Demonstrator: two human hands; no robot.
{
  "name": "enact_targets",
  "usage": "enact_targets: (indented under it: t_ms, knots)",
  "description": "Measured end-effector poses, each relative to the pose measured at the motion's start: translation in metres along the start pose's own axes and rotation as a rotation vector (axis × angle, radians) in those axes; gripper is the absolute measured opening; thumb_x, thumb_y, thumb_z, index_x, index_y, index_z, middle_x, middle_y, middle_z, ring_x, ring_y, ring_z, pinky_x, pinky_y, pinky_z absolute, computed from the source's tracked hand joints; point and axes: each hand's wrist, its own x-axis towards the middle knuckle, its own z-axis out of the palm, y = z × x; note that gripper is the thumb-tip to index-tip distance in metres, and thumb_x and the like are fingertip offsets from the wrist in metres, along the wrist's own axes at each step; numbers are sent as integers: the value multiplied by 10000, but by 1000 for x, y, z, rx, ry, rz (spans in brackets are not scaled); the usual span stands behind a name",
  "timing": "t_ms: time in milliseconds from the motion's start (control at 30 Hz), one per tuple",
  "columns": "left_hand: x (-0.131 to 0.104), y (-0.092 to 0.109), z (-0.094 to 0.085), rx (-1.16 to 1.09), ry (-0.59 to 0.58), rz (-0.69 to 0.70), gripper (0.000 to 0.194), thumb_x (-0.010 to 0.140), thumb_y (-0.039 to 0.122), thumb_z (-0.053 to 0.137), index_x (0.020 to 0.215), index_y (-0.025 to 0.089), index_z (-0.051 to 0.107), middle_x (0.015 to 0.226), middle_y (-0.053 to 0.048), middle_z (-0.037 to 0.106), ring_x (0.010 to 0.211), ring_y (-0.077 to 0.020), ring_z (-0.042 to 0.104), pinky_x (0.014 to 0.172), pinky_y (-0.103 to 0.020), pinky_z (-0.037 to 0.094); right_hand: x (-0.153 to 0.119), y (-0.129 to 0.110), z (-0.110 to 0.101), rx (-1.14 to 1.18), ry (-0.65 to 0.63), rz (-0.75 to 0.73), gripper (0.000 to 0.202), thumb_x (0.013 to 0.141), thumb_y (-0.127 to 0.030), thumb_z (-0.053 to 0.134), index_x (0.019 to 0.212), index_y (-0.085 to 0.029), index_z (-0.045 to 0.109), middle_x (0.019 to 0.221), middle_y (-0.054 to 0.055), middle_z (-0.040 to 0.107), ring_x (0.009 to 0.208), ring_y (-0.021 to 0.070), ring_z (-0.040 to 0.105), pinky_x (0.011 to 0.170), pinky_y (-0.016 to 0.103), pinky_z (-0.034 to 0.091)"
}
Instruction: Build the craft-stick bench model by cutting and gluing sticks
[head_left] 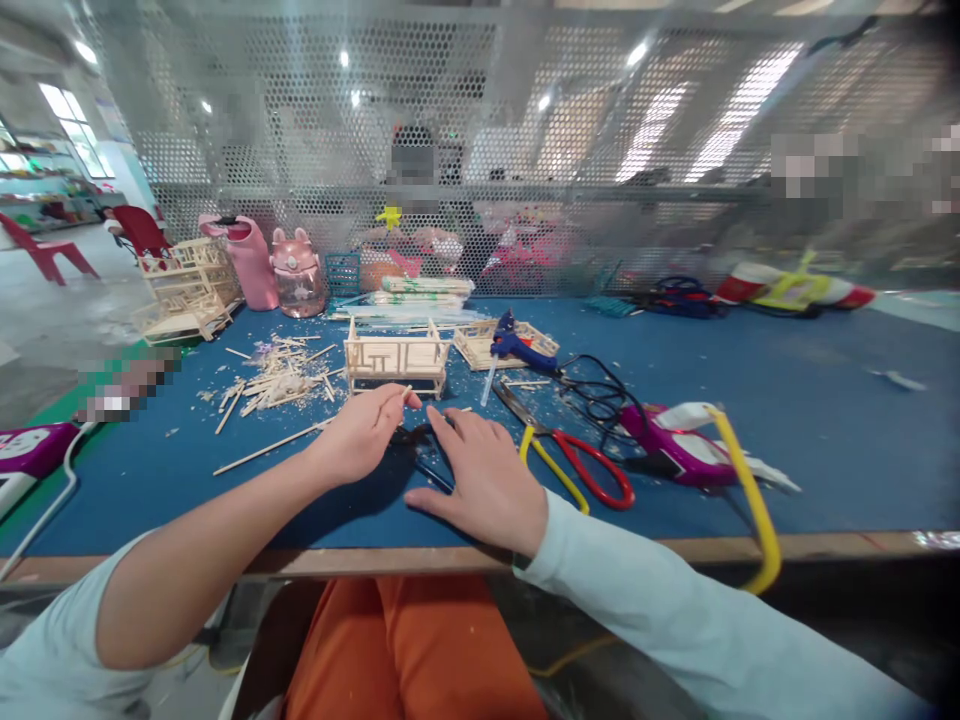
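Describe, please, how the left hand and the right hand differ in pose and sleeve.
The left hand pinches a thin wooden stick, while the right hand is open, its thumb apart from its fingers. The left hand's sleeve is up near the elbow; the right hand's sleeve reaches the wrist. Both hands are bare, at the blue table.

Craft workshop, as received on my remote feed. I identify it by the long blue-topped workbench (750, 410) backed by a grey perforated metal screen (300, 110), a blue plastic glue gun (526, 350), metal scissors with one red and one yellow handle (538, 428), a scattered heap of thin pale wooden sticks (283, 382) and a small pale wooden framework (397, 358). Beyond, I note red plastic chairs (56, 248), loaded shelves (45, 187) and a broad grey floor (52, 315).
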Motion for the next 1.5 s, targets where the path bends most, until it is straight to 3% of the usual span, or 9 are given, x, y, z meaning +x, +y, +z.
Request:
enact_targets:
  t_ms: [167,433,500,600,667,767,900,1167,1500]
  knots:
    - [1,-6,-1,179,-127,116,594,851,230,440,1422,171,285,662,8,592,599,-143,512,626,-232,388,6,18,-18,24,312,-199,333,904,-362,459,1123,-180,631,968,95,666,902,205,565,842,364,354]
    - [9,3,-4,232,-117,173,611,822,217,482,1410,155,328,637,1,619,554,-124,509,594,-218,387,49,34,-32,-225,384,-517,262,912,-208,452,814,-225,694,721,4,659,755,147,497,905,367,237]
    - [18,8,-13,277,1,172,510,822,257,507,1323,167,472,669,-21,653,578,-135,538,611,-233,405,62,41,-32,-246,409,-518,270,912,-214,444,794,-210,686,731,13,655,752,152,479,863,360,253]
    - [38,13,-37,341,370,169,291,859,320,461,883,172,711,703,-48,672,660,-150,575,666,-254,425,78,53,-25,-248,472,-449,291,918,-240,429,778,-201,682,728,26,641,741,160,454,785,358,257]
    - [54,16,-54,375,421,143,205,785,316,568,824,170,707,734,-41,684,700,-157,586,705,-266,440,85,60,-18,-250,495,-412,301,917,-249,427,762,-207,681,693,23,620,725,159,436,763,356,248]
    - [74,19,-66,355,212,140,437,665,187,636,1102,170,637,898,-56,706,812,-172,616,769,-268,448,88,64,-8,-254,524,-388,311,917,-248,425,738,-210,677,646,15,585,697,152,407,768,354,240]
    - [88,22,-55,325,-70,121,726,565,46,628,1269,196,531,937,-44,707,879,-196,634,806,-263,439,87,62,-3,-246,560,-353,312,919,-264,424,749,-207,679,636,14,570,683,149,391,769,355,226]
    - [95,16,-35,180,-97,42,683,559,-19,669,1202,202,602,633,20,674,659,-197,632,729,-278,412,87,60,1,-251,554,-318,281,911,-248,431,763,-209,667,669,24,588,691,157,391,767,358,219]
    - [95,11,-29,439,-53,140,651,643,79,652,1275,187,542,746,-38,706,715,-211,634,658,-278,409,81,70,4,72,715,-162,222,764,-159,468,953,-162,586,779,49,596,778,189,511,785,346,351]
